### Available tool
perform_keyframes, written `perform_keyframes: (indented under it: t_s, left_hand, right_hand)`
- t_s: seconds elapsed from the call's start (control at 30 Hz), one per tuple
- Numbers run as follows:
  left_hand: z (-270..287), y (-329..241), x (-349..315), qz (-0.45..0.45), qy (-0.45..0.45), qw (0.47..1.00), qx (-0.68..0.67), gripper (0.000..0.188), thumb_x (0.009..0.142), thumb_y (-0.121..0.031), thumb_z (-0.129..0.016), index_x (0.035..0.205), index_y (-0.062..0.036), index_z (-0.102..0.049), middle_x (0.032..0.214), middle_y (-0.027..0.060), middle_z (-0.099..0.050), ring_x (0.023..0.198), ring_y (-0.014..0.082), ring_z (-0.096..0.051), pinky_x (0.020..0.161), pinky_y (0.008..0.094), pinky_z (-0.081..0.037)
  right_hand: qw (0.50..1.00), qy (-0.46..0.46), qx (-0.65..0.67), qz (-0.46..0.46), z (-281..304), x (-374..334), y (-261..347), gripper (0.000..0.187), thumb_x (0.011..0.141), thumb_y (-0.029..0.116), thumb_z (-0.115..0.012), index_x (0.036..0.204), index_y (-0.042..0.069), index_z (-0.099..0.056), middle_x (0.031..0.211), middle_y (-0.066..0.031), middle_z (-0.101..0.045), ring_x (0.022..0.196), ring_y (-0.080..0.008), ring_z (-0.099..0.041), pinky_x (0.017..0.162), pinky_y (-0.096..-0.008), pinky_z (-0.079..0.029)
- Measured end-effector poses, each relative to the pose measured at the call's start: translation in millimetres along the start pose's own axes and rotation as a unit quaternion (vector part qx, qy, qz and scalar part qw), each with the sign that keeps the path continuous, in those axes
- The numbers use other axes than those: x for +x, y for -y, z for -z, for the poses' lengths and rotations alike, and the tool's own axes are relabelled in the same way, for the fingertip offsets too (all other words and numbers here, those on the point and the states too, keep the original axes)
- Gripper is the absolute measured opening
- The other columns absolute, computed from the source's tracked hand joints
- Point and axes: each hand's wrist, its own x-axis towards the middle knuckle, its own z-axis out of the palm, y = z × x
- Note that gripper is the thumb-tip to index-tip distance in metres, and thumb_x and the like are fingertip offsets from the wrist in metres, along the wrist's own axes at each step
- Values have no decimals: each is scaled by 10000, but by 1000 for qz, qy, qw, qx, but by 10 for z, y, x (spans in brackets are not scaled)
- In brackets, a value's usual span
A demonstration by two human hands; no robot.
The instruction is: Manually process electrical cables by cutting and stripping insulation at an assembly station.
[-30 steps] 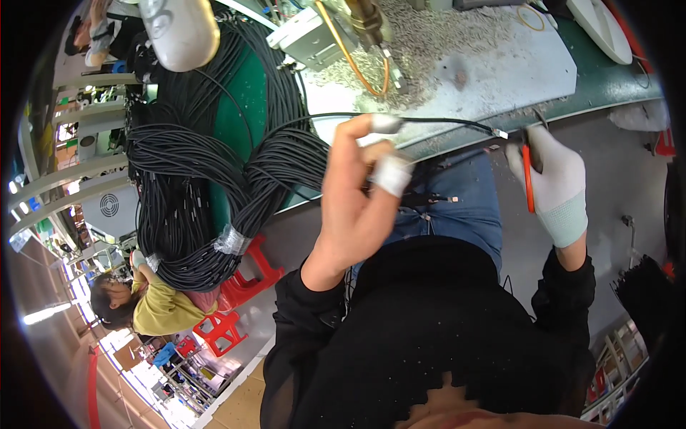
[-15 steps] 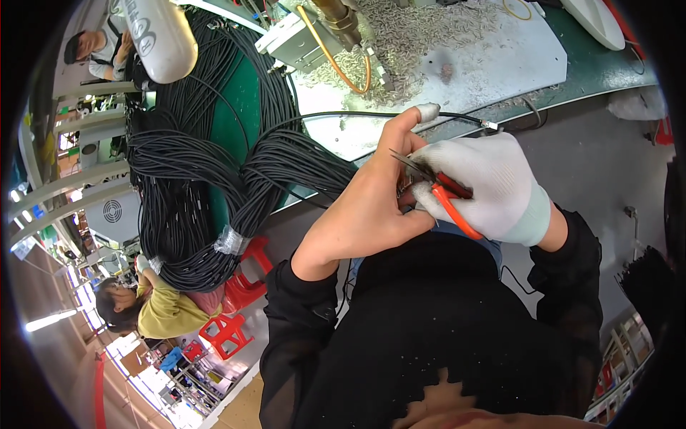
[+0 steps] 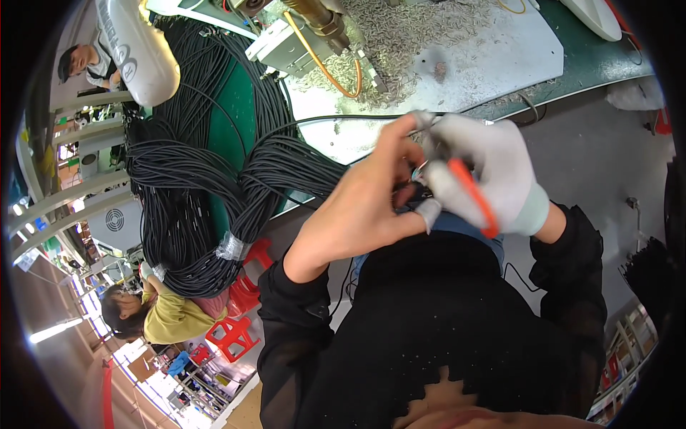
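My left hand [image 3: 350, 214], bare apart from white covers on the thumb and index fingertips, curls its fingers about a black cable [image 3: 329, 119]. The cable comes from the left and passes by the index fingertip; beyond it, my right hand hides its end. In a white knitted glove, my right hand [image 3: 496, 168] grips orange-handled cutters [image 3: 473, 196]. Their jaws are smeared by motion between the hands. Small coloured wire ends [image 3: 418, 171] seem to show near the left fingers, too blurred to make out fully.
Bundled black cables [image 3: 186, 164] drape over the green table [image 3: 223, 107]. A machine with a metal column [image 3: 321, 25] stands on a white plate [image 3: 493, 68] strewn with small metal pieces. Red stools [image 3: 232, 337] and a person in yellow [image 3: 175, 318] are at left; another person [image 3: 93, 64] sits farther off.
The cutters have swung steeper in my right hand and blurred. The cable's metal-tipped end, visible before, is now behind the glove. My left thumb has turned and shifted slightly.
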Motion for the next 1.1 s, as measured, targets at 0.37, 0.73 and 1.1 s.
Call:
perform_keyframes:
  t_s: [0.37, 0.73, 1.1]
  left_hand:
    - [98, 136, -49, -367, -82, 893, 246, 255, 715, 37, -656, 945, -73, -639, 752, 49, -597, 531, 177, -558, 434, 278, -419]
    - [160, 172, -48, -377, 141, 897, 182, 264, 792, 3, -624, 1040, -85, -601, 776, 29, -569, 512, 152, -518, 421, 273, -395]
    - [12, 31, -71, -35, -218, 948, -230, 131, 866, 34, -612, 955, -10, -526, 840, -6, -595, 656, -10, -466, 565, 142, -357]
  right_hand:
    - [903, 141, 324, -242, 124, 11, 39, 189, 855, 143, -497, 810, -38, -529, 498, -53, -529, 387, -113, -501, 418, -218, -402]
    - [813, 209, 445, -312, -22, -164, 5, 147, 848, 127, -579, 869, -18, -592, 557, -69, -568, 453, -156, -557, 453, -275, -442]
    - [945, -150, -269, 108, -139, 4, 58, 287, 654, 40, -736, 921, 56, -633, 672, -64, -552, 548, -242, -560, 499, -308, -434]
